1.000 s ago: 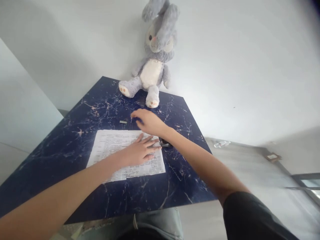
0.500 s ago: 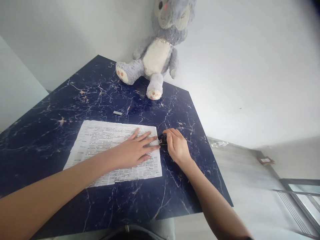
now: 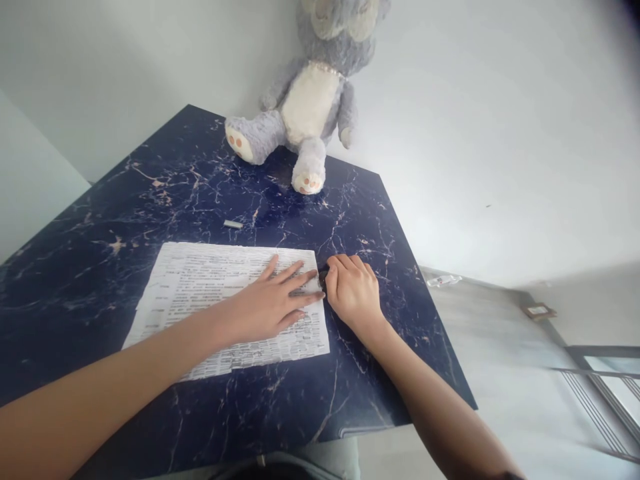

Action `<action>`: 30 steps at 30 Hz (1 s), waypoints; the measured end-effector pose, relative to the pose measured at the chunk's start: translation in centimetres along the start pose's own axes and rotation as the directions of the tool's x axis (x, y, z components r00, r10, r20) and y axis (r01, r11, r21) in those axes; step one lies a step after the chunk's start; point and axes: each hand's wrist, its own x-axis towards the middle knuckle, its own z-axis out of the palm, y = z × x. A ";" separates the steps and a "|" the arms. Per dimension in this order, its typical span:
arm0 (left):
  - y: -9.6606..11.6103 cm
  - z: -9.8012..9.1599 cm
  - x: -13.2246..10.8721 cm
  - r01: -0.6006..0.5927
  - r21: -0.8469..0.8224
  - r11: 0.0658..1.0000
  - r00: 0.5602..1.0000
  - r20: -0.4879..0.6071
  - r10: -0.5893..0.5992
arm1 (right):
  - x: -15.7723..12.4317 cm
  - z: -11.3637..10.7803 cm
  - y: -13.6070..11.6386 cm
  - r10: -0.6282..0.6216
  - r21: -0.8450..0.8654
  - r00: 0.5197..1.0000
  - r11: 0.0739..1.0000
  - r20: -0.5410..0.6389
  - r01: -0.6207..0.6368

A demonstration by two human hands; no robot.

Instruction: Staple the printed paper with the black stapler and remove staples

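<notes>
Spread flat across a printed sheet of paper (image 3: 195,273), my left hand (image 3: 273,303) has its fingers apart, their tips reaching the right edge. My right hand (image 3: 354,290) is closed around a small black stapler (image 3: 323,275) at that same edge. Most of the stapler is hidden under the fingers; only its dark front end shows beside the paper. Whether its jaws are pressed together cannot be seen. Dense lines of print cover the sheet, too small to read.
A small pale grey strip (image 3: 233,224) lies beyond the paper. Farther back, a grey and white plush toy (image 3: 310,107) sits on the dark blue marbled table (image 3: 100,267) against the wall. To the right, a brown box (image 3: 539,311) lies on the floor.
My right hand has closed down farther over the stapler, covering more of it. The left hand stays flat on the paper. The view has shifted slightly.
</notes>
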 end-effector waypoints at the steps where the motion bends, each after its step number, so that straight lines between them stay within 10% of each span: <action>1: 0.0 0.1 0.0 -0.005 0.004 1.000 1.000 -0.001 0.005 | 0.0 0.0 -0.2 0.000 -0.033 1.000 0.999 0.005 0.000; 9: 0.0 -0.2 -0.1 -0.023 0.019 1.000 0.999 0.040 0.022 | 0.2 -0.1 -1.0 -0.021 -0.171 0.996 0.985 0.082 0.035; 18: 0.7 -1.8 0.3 -0.008 0.016 1.000 0.992 0.122 0.006 | 0.1 -2.1 6.6 -0.384 0.424 0.912 0.856 0.142 0.295; 30: 1.1 -1.2 1.6 0.059 -0.051 0.997 0.996 0.070 -0.055 | 0.3 -2.6 10.7 -0.172 0.375 0.960 0.924 0.219 0.080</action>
